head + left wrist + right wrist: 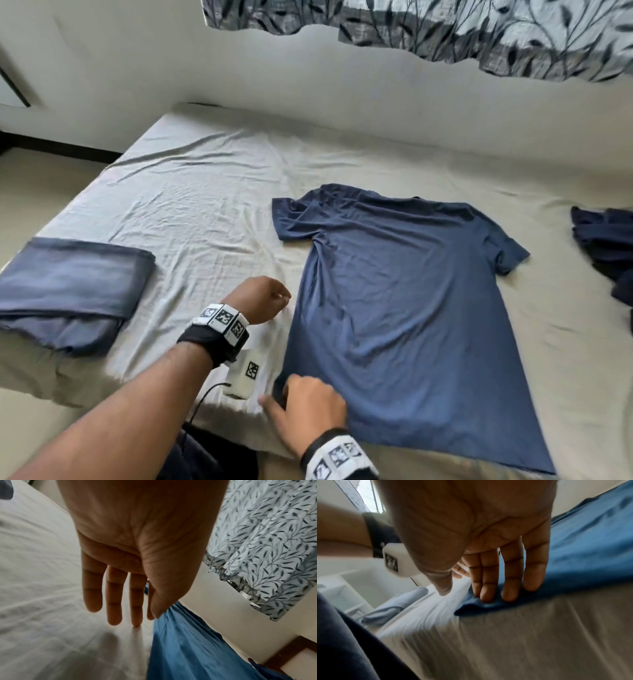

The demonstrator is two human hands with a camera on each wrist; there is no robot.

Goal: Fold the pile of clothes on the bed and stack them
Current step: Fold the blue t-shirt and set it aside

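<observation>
A bed in pale wrinkled sheets fills the room beneath a leaf-print curtain. A navy T-shirt lies spread flat at centre, apparently laid out for folding. The right hand, fingers straight, presses the hem corner at 6 o'clock; the left hand hovers open and empty beside the shirt's edge. A folded garment waits at 9 o'clock; unfolded dark clothes lie at 3 o'clock. Nothing blocks the fold
</observation>
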